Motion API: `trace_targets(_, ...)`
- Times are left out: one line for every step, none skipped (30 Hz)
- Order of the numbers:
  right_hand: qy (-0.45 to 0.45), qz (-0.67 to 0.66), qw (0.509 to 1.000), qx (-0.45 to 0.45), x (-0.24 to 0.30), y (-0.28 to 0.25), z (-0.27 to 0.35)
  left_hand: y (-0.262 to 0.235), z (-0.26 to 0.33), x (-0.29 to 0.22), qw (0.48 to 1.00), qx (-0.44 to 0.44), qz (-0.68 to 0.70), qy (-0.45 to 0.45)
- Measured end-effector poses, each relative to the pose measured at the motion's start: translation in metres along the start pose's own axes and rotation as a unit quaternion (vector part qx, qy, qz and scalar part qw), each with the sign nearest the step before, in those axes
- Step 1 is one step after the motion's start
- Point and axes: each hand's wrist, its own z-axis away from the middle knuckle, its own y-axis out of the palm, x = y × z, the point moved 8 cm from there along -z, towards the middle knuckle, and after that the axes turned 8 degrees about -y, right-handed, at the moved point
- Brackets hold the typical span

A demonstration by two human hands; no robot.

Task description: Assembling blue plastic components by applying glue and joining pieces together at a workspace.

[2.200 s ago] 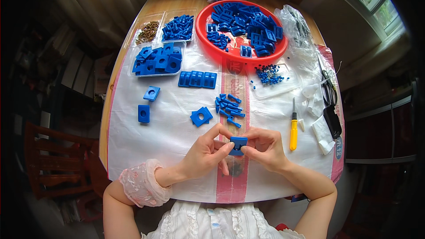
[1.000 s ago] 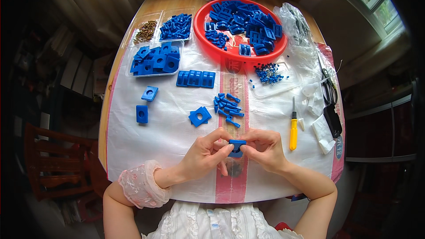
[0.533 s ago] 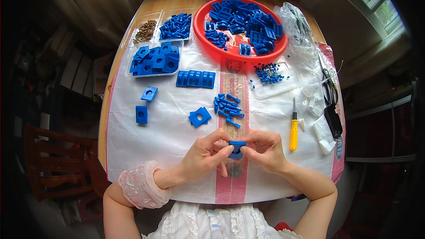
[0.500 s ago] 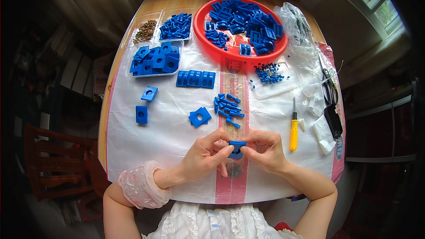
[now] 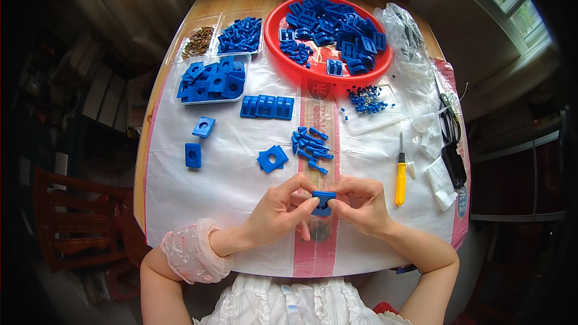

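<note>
Between both sets of fingertips I hold a small blue plastic block (image 5: 323,203) over the front of the table. My left hand (image 5: 283,207) pinches its left side, thumb in front. On its right side my right hand (image 5: 361,206) grips it the same way. The fingers partly cover the block. Just beyond my hands lies a loose pile of small blue wedge-like pieces (image 5: 311,147). To its left are stacked blue square plates (image 5: 273,159) with a round hole. Farther left sit two blue pieces, a nearer one (image 5: 192,155) and a farther one (image 5: 203,126).
A red round tray (image 5: 269,42) of blue parts stands at the back. Left of it are clear boxes of blue plates (image 5: 211,81), small blue pieces (image 5: 239,35) and brass screws (image 5: 198,42). Rightward lie tiny blue bits (image 5: 367,101), a yellow-handled screwdriver (image 5: 400,183) and black scissors (image 5: 450,126).
</note>
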Motion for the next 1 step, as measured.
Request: trace_targets(-0.003,0.005,1.000,0.002,0.0003,-0.0007,-0.0002,0.0002,-0.0002,0.0000,1.000,0.001,0.001,-0.001)
